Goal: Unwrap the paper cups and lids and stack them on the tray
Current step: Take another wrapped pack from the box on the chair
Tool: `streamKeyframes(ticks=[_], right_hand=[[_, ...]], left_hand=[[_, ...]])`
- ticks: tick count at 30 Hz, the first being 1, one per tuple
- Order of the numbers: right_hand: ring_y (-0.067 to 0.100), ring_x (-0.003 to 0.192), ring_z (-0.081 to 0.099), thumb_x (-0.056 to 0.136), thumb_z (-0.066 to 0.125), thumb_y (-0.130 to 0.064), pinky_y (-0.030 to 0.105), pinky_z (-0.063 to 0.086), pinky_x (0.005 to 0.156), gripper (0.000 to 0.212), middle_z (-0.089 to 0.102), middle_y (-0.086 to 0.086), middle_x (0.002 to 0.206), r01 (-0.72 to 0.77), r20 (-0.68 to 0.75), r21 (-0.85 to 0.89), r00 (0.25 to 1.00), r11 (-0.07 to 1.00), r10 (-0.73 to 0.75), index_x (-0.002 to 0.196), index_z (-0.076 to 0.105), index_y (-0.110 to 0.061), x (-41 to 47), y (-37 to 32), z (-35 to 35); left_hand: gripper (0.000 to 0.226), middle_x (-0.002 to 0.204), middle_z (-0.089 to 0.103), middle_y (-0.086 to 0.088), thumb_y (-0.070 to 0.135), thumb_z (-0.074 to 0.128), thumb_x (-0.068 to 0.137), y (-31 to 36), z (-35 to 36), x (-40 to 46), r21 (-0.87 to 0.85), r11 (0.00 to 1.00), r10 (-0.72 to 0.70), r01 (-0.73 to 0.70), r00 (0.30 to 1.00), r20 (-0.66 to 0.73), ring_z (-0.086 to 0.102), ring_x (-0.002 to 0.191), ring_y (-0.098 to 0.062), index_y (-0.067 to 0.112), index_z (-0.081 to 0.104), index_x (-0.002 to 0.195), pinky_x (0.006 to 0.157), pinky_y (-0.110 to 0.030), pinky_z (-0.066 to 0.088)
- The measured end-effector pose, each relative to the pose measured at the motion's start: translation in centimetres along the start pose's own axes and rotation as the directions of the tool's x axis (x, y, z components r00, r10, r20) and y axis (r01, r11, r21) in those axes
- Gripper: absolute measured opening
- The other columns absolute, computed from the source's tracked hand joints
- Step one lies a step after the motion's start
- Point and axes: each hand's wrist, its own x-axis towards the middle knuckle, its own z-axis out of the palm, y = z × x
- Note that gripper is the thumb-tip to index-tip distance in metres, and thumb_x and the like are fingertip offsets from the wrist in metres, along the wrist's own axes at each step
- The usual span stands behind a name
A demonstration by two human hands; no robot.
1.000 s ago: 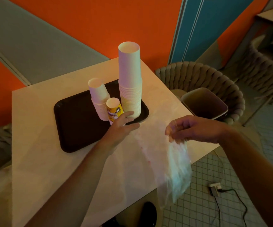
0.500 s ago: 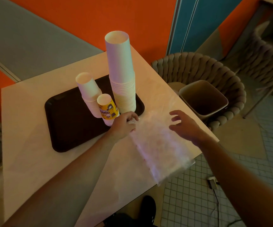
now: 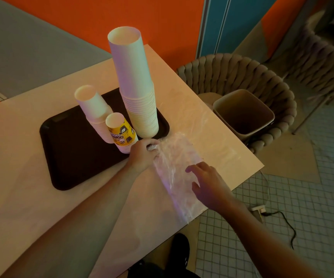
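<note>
A pale square table [image 3: 41, 197] fills most of the view, with a woven round chair [image 3: 232, 73] beside its far right corner and a beige waste bin [image 3: 242, 113] sitting on that chair's seat. On the table lies a dark brown tray [image 3: 72, 157], and three stacks stand upright on it: a tall stack of white paper cups [image 3: 136, 87] at the tray's right end, a shorter stack of white cups [image 3: 95, 109] to its left, and a small stack topped by a yellow printed cup [image 3: 122, 132] just in front of both. A clear plastic wrapper [image 3: 177, 173] lies flat on the table to the right of the tray, reaching to the near edge. The left hand [image 3: 142, 155] pinches the wrapper's bunched far end, just beside the yellow cup stack. The right hand [image 3: 208, 183] hovers over the wrapper's middle with fingers spread and loose; whether it touches the plastic cannot be told. A black cable [image 3: 282, 223] trails over the tiled floor [image 3: 302, 217].
</note>
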Motion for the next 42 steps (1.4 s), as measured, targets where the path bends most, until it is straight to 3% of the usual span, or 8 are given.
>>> streamKeyframes(ticks=[8, 11, 16, 23, 28, 34, 38, 42], right_hand=[[0.024, 0.118, 0.052, 0.096, 0.057, -0.01, 0.037, 0.054, 0.089, 0.046, 0.05, 0.001, 0.138, -0.055, -0.021, -0.071, 0.998, 0.996, 0.053, 0.14, 0.053, -0.023, -0.8, -0.3, 0.8], [0.024, 0.119, 0.05, 0.097, 0.054, -0.011, 0.034, 0.053, 0.088, 0.048, 0.047, 0.002, 0.141, -0.071, 0.025, -0.116, 0.997, 0.991, 0.074, 0.144, 0.049, -0.023, -1.0, -0.4, 1.2], [0.029, 0.121, 0.045, 0.097, 0.051, -0.011, 0.036, 0.05, 0.091, 0.049, 0.042, 0.006, 0.143, -0.106, 0.1, -0.186, 0.987, 0.977, 0.126, 0.145, 0.045, -0.02, -1.1, -0.1, 2.0], [0.03, 0.122, 0.046, 0.089, 0.058, -0.01, 0.038, 0.048, 0.096, 0.052, 0.047, 0.007, 0.14, -0.136, -0.048, -0.231, 0.991, 0.964, 0.128, 0.141, 0.053, -0.015, -1.5, -0.6, 2.1], [0.028, 0.12, 0.045, 0.096, 0.05, -0.013, 0.035, 0.046, 0.091, 0.047, 0.043, 0.006, 0.143, -0.114, 0.057, -0.205, 0.99, 0.972, 0.128, 0.142, 0.046, -0.018, -1.4, -0.9, 2.9], [0.028, 0.117, 0.046, 0.098, 0.051, -0.016, 0.036, 0.05, 0.087, 0.04, 0.045, 0.007, 0.137, -0.118, 0.072, -0.225, 0.988, 0.967, 0.137, 0.138, 0.047, -0.017, -1.4, -0.7, 3.3], [0.03, 0.114, 0.049, 0.092, 0.056, -0.009, 0.035, 0.047, 0.09, 0.039, 0.054, 0.012, 0.127, -0.081, 0.044, -0.323, 0.994, 0.943, 0.1, 0.131, 0.054, -0.009, -1.2, -1.3, 3.5], [0.027, 0.093, 0.058, 0.071, 0.079, -0.012, 0.031, 0.053, 0.076, 0.044, 0.063, 0.013, 0.105, -0.061, 0.045, -0.384, 0.995, 0.921, 0.085, 0.113, 0.066, -0.004, -0.7, -1.3, 3.3]], left_hand=[[0.031, 0.109, 0.07, -0.013, -0.004, 0.065, 0.089, 0.0, 0.2, -0.2, -0.088, 0.994, -0.066, 0.069, 0.997, 0.034, 0.073, 0.077, -0.027, 0.008, 0.07, 0.117, 0.077, -0.042, 0.063], [0.034, 0.111, 0.07, -0.011, -0.006, 0.065, 0.087, -0.1, 0.2, -0.1, -0.059, 0.996, -0.065, 0.067, 0.997, 0.041, 0.072, 0.078, -0.022, 0.007, 0.069, 0.119, 0.079, -0.04, 0.063], [0.034, 0.12, 0.069, -0.004, 0.002, 0.069, 0.086, -0.7, -0.1, 0.1, 0.149, 0.986, 0.068, -0.078, 0.995, 0.073, 0.064, 0.113, -0.018, 0.011, 0.071, 0.119, 0.1, -0.035, 0.052], [0.036, 0.116, 0.069, -0.011, 0.0, 0.07, 0.084, -0.9, 0.0, 0.1, 0.165, 0.98, 0.096, -0.11, 0.991, 0.09, 0.064, 0.114, -0.019, 0.009, 0.071, 0.118, 0.103, -0.033, 0.05], [0.034, 0.121, 0.065, -0.008, 0.002, 0.069, 0.085, -0.8, 0.0, -0.1, 0.226, 0.963, 0.127, -0.147, 0.987, 0.101, 0.062, 0.114, -0.019, 0.011, 0.071, 0.118, 0.097, -0.027, 0.048], [0.03, 0.116, 0.055, -0.007, 0.0, 0.064, 0.081, 1.1, 1.5, -1.5, 0.532, 0.711, 0.375, -0.459, 0.889, 0.264, 0.048, 0.106, -0.026, 0.013, 0.071, 0.108, 0.091, -0.04, 0.048], [0.046, 0.128, 0.045, -0.001, 0.004, 0.058, 0.088, 3.4, 4.3, -2.2, 0.571, 0.569, 0.191, -0.592, 0.77, 0.608, 0.044, 0.114, -0.023, 0.024, 0.058, 0.13, 0.08, -0.031, 0.042], [0.047, 0.135, 0.038, 0.003, 0.029, 0.056, 0.094, 3.4, 5.6, -2.0, 0.62, 0.535, 0.122, -0.574, 0.779, 0.615, 0.042, 0.12, -0.026, 0.035, 0.043, 0.139, 0.085, -0.041, 0.049]])
